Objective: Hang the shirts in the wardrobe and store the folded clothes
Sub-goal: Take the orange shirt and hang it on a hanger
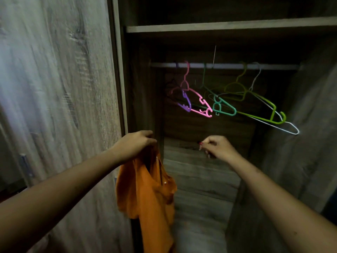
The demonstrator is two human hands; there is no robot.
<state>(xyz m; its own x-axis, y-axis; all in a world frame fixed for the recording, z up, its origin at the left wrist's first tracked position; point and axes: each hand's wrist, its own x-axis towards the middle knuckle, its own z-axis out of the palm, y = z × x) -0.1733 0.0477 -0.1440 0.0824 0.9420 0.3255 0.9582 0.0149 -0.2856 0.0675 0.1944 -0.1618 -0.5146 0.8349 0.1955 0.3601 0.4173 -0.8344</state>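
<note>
Gripping the orange shirt [145,194] at its top, left hand [135,143] holds it dangling by the wardrobe door [54,88]. Right hand [216,147] curled, fingers pinched together, holding nothing I can make out. Coloured hangers [228,99] on rail [226,66] above, w/ shelf [231,26] over that.

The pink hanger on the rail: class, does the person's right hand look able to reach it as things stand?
Probably yes. The right hand is loosely curled, seemingly empty, below the pink hanger; nothing lies between them. The left hand holds the orange shirt off to the side.
</note>
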